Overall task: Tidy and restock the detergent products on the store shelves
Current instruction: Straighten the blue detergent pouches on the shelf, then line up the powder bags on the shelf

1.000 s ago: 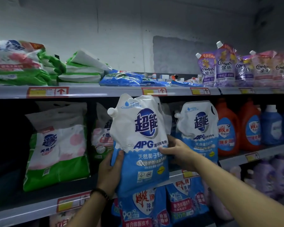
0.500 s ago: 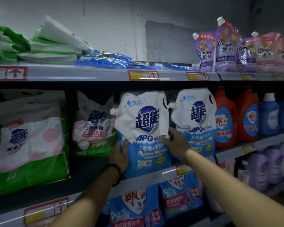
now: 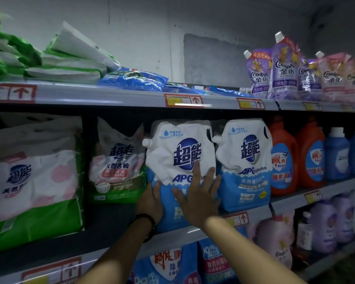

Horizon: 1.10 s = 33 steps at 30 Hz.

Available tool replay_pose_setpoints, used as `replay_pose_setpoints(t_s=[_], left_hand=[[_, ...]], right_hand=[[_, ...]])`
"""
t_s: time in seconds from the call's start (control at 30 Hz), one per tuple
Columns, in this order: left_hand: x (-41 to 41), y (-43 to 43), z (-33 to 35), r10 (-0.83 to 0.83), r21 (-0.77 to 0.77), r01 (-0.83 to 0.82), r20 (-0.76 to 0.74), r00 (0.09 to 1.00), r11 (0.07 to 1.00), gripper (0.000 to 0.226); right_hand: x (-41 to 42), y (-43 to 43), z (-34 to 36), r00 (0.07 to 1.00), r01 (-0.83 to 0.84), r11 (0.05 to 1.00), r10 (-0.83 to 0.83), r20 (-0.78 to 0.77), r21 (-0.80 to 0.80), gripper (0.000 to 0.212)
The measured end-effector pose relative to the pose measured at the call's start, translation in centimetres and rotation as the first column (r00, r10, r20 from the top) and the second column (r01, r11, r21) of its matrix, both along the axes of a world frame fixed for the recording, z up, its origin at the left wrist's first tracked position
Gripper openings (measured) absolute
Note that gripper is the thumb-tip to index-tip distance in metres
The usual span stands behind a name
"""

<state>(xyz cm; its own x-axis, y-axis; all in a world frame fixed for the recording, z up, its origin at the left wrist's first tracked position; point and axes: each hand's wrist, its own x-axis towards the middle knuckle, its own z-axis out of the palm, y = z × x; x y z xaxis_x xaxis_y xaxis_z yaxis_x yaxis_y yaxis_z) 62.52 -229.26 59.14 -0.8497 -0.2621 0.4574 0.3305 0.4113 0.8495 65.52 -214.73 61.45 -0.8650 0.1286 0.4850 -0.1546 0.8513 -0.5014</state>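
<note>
Two hands work one white-and-blue detergent pouch, which stands upright at the front of the middle shelf, spout cap at its upper left. The left hand, black wristband at the wrist, grips the pouch's lower left edge, thumb on the front face. The right hand lies flat on the front, fingers straight and spread, pressing over the lettering. The pouch sits between a pink-and-green washing powder bag on its left and a matching second pouch on its right, touching or nearly so. Orange detergent bottles stand beyond the second pouch.
</note>
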Motion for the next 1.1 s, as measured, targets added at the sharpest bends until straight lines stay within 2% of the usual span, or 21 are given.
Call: replay_pose_setpoints(t_s=[0.07,0.17,0.27,0.37,0.43,0.47,0.53,0.57,0.6,0.67,0.77,0.8,0.9,1.0,1.1], left_hand=[[-0.3,-0.1,-0.1,0.009,0.014,-0.009,-0.002,1.0,1.0,0.034],[-0.8,-0.2,-0.4,0.039,0.011,-0.039,0.012,0.999,0.999,0.04],[-0.7,-0.1,-0.2,0.079,-0.023,-0.078,0.034,0.996,0.997,0.045],[-0.4,0.0,0.5,0.128,-0.114,-0.117,0.095,0.987,0.987,0.049],[0.4,-0.6,0.6,0.145,-0.252,-0.105,0.143,0.979,0.962,0.055],[1.0,-1.4,0.5,0.199,-0.412,-0.133,0.121,0.973,0.901,0.056],[3.1,-4.0,0.1,0.302,-0.725,-0.273,-0.094,0.949,0.633,0.054],[4.5,-5.7,0.0,0.285,-0.808,-0.317,-0.193,0.939,0.497,0.051],[6.0,-7.5,0.0,0.247,-0.849,-0.354,-0.274,0.93,0.393,0.046],[8.7,-11.5,0.2,0.148,-0.87,-0.418,-0.392,0.908,0.261,0.036],[12.3,-17.9,0.7,0.151,-0.865,-0.485,-0.466,0.872,0.128,0.038],[13.1,-19.8,0.8,0.198,-0.858,-0.501,-0.475,0.858,0.115,0.042],[14.9,-24.4,0.2,0.358,-0.846,-0.51,-0.434,0.827,0.153,0.056],[15.5,-26.6,-1.1,0.416,-0.843,-0.493,-0.378,0.827,0.214,0.063],[15.7,-27.2,-1.8,0.429,-0.763,-0.537,-0.375,0.822,0.361,0.06]], right_hand=[[-1.0,-0.6,-0.4,0.997,0.078,0.995,-0.078,-0.004,0.057,0.102],[-1.6,-1.1,-0.5,0.992,0.122,0.984,-0.126,0.027,0.132,0.101],[-1.8,-1.2,0.3,0.981,0.115,0.978,-0.14,0.137,0.175,0.099],[-1.3,-1.4,1.5,0.961,0.108,0.974,-0.154,0.23,0.2,0.099],[-0.9,-1.6,2.0,0.95,0.111,0.97,-0.167,0.262,0.215,0.1],[-0.8,-1.6,2.0,0.947,0.115,0.967,-0.175,0.269,0.226,0.1],[-0.9,-1.7,2.1,0.946,0.119,0.964,-0.183,0.269,0.237,0.101],[-0.9,-1.7,2.2,0.945,0.121,0.962,-0.187,0.27,0.244,0.101],[-0.9,-1.7,2.3,0.943,0.123,0.959,-0.193,0.272,0.255,0.101],[-0.9,-1.6,2.4,0.941,0.128,0.954,-0.203,0.271,0.27,0.101],[-1.0,-1.8,2.2,0.944,0.143,0.947,-0.217,0.247,0.286,0.102],[-0.8,-1.8,2.1,0.947,0.151,0.945,-0.223,0.231,0.292,0.101],[0.1,-1.8,1.5,0.954,0.174,0.933,-0.239,0.18,0.314,0.097],[2.0,-3.3,0.3,0.948,0.264,0.905,-0.307,0.081,0.334,0.086],[4.4,-6.2,-1.2,0.957,0.253,0.946,-0.214,-0.194,0.203,0.074]])
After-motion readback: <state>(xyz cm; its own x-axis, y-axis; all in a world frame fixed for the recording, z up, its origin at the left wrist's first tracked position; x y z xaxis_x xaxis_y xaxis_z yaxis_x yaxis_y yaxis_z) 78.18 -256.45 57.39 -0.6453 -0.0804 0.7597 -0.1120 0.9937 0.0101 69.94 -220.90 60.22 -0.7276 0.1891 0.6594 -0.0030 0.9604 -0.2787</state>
